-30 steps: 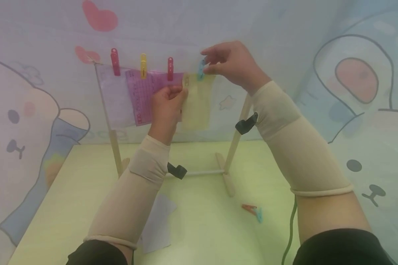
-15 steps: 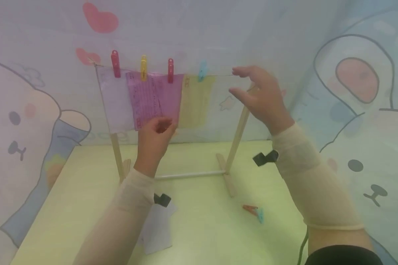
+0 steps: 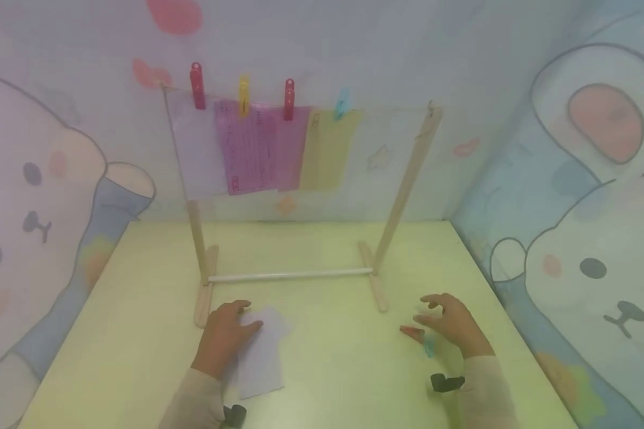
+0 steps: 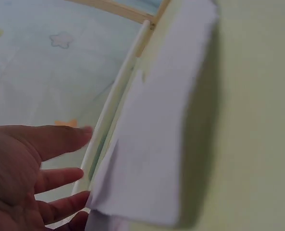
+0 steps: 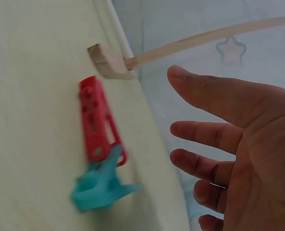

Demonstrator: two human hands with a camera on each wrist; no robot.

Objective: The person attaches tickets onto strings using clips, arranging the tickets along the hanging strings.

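Observation:
My left hand (image 3: 222, 336) is by the white paper pieces (image 3: 263, 366) on the table, fingers spread and nothing held. In the left wrist view the fingertips come close to the paper's edge (image 4: 152, 144); whether they touch it I cannot tell. Beside a red clothespin (image 5: 95, 120) and a blue clothespin (image 5: 101, 185), which lie against each other on the table, hovers my right hand (image 3: 453, 325). Its fingers are parted and grip nothing. White, purple and yellow sheets, the purple one (image 3: 252, 149) in the middle, hang from the string, held by several clothespins.
A wooden rack stands at the back of the table, with a right post (image 3: 408, 185), a left post (image 3: 197, 238) and a white crossbar (image 3: 290, 275) low between its feet. Behind it is a wall hanging with cartoon animals.
My right hand has let go of the blue clothespin on the string and come down to the loose clothespins. My left hand has dropped from the hanging sheets to the white paper.

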